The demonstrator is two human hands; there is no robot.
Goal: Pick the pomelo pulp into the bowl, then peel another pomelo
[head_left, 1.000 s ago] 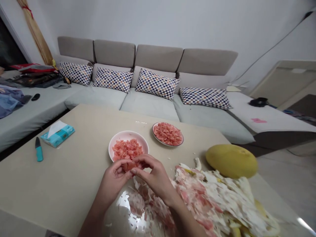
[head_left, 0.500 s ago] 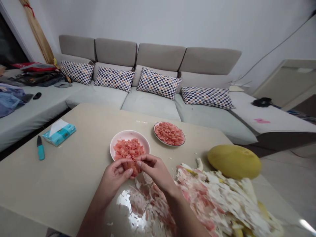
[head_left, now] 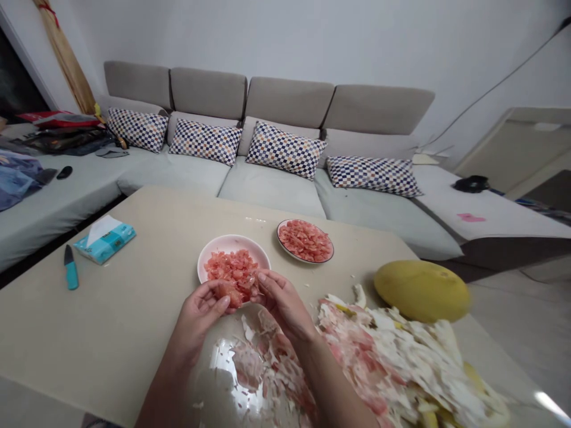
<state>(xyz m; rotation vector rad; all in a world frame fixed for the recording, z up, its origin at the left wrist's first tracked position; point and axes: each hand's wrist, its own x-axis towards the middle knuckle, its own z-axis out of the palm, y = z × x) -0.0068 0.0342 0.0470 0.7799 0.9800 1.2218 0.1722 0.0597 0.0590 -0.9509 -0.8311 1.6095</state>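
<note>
Between thumb and fingers, my left hand (head_left: 200, 312) holds a piece of red pomelo flesh (head_left: 231, 293) at the near rim of a white bowl (head_left: 207, 249). My right hand (head_left: 283, 303) is closed in a pinch just right of it, on what looks like a thin, clear bit of membrane (head_left: 255, 284). Loose pink pomelo pulp (head_left: 232, 266) fills much of the bowl, its near side partly hidden by my fingers. Behind and to the right, a dark-rimmed plate (head_left: 279, 242) carries more pulp (head_left: 306, 239).
A heap of white and pink peel and membrane (head_left: 379, 351) spreads over the table's right side, beside a whole yellow pomelo (head_left: 422, 291). At the left lie a teal-handled knife (head_left: 71, 273) and a tissue pack (head_left: 104, 241). A grey sofa (head_left: 272, 184) stands behind the table.
My hands have moved apart: the right one has drawn away to the right with the thin membrane, while the pomelo piece stays in my left. The bowl and plate have not moved.
</note>
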